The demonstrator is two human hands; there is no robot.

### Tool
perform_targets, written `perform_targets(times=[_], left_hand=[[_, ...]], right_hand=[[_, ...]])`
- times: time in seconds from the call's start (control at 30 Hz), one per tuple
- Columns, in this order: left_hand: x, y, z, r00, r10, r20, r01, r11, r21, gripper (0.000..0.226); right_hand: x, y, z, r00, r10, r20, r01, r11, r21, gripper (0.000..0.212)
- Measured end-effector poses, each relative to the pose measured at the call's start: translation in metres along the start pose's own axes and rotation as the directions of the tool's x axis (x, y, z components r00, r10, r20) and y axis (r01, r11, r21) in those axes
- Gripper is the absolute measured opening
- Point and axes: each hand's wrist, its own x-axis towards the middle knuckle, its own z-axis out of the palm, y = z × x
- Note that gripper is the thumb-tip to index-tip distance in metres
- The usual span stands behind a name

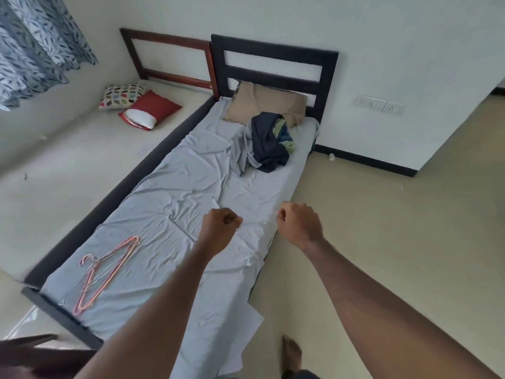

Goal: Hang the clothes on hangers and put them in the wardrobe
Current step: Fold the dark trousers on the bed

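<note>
A heap of clothes (269,144), dark navy with grey and green pieces, lies near the head of the bed (175,209) beside a tan pillow (266,105). Pink and metal hangers (105,272) lie together on the grey sheet near the foot of the bed, at its left side. My left hand (221,224) is held out over the middle of the sheet, its fingers curled into a fist with nothing in it. My right hand (299,222) hovers over the bed's right edge, also curled and holding nothing. Both hands are well short of the clothes.
A second bed (68,160) with a patterned cushion (123,95) and a red cushion (150,109) stands to the left. Beige floor (396,214) stretches right of the bed. My bare foot (292,351) stands near the bed's foot. A patterned curtain (35,42) hangs top left.
</note>
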Motion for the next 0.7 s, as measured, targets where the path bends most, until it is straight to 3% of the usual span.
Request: perform_targets(times=[0.4,0.7], left_hand=[[0.153,0.109,0.064,0.999,-0.026,-0.043,0.026,1.000,0.007,0.018],[0.333,0.155,0.118,0.995,-0.066,-0.073,0.058,0.993,-0.100,0.023]], right_hand=[[0.187,0.095,-0.038,1.000,-0.021,-0.008,0.021,0.998,0.056,0.022],[0.372,0.135,-0.031,0.999,-0.040,-0.003,0.040,0.997,0.070,0.022]])
